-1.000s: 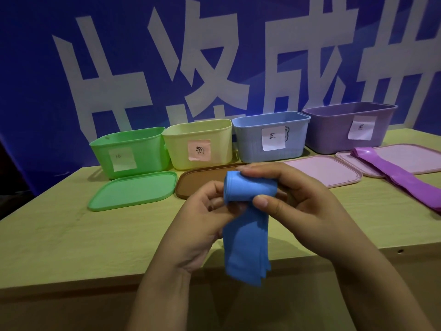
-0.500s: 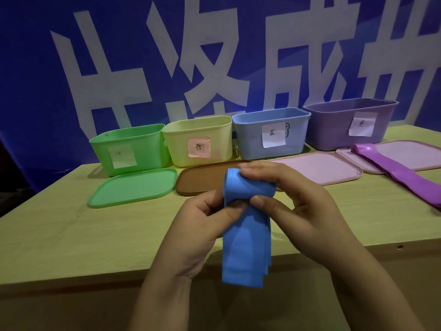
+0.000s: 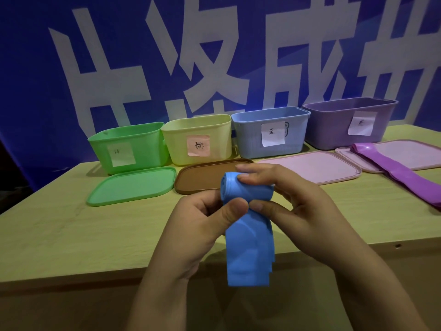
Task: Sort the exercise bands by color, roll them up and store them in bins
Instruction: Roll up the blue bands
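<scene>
Shorter now, the blue band [image 3: 249,249] hangs half-rolled, gripped by left hand [image 3: 202,225] and right hand [image 3: 293,206].

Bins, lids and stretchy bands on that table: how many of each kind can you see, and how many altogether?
Bins: 4 (green bin, yellow bin, blue bin, purple bin)
Lids: 4 (green lid, brown lid, pink lid, second pink lid)
Bands: 2 (blue band held in both hands, purple band lying on the table)
Total: 10
</scene>
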A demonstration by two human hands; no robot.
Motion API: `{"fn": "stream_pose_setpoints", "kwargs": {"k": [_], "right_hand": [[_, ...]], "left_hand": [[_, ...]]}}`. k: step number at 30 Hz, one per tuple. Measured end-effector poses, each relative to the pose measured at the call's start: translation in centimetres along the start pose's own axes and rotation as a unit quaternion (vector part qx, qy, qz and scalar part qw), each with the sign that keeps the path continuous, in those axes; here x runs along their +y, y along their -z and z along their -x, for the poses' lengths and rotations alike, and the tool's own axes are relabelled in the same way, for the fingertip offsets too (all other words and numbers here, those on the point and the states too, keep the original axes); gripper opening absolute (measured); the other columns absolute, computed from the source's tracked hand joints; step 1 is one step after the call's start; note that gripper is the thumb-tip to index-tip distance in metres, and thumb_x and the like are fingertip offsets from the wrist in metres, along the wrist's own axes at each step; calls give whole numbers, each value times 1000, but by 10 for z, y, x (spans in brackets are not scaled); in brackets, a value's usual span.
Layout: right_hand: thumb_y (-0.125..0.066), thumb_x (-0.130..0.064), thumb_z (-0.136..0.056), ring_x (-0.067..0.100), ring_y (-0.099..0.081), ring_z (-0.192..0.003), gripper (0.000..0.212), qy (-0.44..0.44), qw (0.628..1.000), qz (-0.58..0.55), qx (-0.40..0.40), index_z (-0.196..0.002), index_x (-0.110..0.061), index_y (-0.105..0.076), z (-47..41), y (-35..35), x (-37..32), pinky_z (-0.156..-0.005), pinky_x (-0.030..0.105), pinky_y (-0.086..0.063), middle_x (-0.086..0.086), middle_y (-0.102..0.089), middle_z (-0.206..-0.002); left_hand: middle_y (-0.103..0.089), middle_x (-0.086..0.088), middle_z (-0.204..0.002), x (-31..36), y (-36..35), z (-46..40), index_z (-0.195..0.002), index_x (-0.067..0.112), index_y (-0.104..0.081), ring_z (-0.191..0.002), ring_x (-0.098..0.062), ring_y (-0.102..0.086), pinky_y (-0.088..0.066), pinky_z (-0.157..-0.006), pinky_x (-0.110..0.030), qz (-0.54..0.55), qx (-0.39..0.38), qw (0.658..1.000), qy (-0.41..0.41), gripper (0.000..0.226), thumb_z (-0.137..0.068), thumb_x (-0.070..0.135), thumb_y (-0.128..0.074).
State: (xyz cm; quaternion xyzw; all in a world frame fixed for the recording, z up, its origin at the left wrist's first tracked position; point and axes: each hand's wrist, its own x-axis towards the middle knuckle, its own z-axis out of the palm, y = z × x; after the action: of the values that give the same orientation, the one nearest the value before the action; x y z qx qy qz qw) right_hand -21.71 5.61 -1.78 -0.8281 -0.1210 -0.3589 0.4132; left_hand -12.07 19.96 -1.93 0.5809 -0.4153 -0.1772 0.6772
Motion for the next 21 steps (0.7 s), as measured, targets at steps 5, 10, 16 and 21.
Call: {"fn": "stream_pose_setpoints", "kwargs": {"k": [5, 10, 16, 21], "right_hand": [[-63, -9, -85, 7, -48, -125, 35, -34, 998, -44, -21, -110, -32, -62, 3, 4, -3, -96, 28, -48, -15, -56, -129], [-61, -44, -85, 4, -57, -114, 38, -102, 988, -116, -16, -122, -38, -55, 6, 9, -12, -87, 24, -53, -17, -61, -119], [-60, -45, -78, 3, -62, -99, 30, -123, 991, -55, 2, -105, -32, -64, 3, 8, -16, -81, 23, -54, -18, -66, -102], [-59, -34, -80, 4, -61, -100, 24, -103, 990, -98, 8, -103, -35, -64, 4, 7, -18, -77, 17, -52, -19, -65, -102]], "left_hand": [[-76, 1, -80, 3, -6, 2, -79, 32, -77, -73, -12, -71, -57, -62, -24, -4, 26, 1000, 1, 24, -60, 47, -73], [-76, 4, -84, 5, -5, 4, -85, 33, -77, -78, -10, -71, -54, -63, -20, 1, -2, 1000, -11, 20, -65, 32, -74], [-76, 3, -85, 3, -2, 3, -84, 30, -78, -78, -11, -71, -54, -64, -21, 22, -11, 1000, -7, 29, -56, 23, -84], [-74, -5, -95, -1, 6, -1, -102, 14, -74, -86, -19, -70, -56, -68, -28, 124, -91, 988, 29, 60, -50, 41, -89]]}}
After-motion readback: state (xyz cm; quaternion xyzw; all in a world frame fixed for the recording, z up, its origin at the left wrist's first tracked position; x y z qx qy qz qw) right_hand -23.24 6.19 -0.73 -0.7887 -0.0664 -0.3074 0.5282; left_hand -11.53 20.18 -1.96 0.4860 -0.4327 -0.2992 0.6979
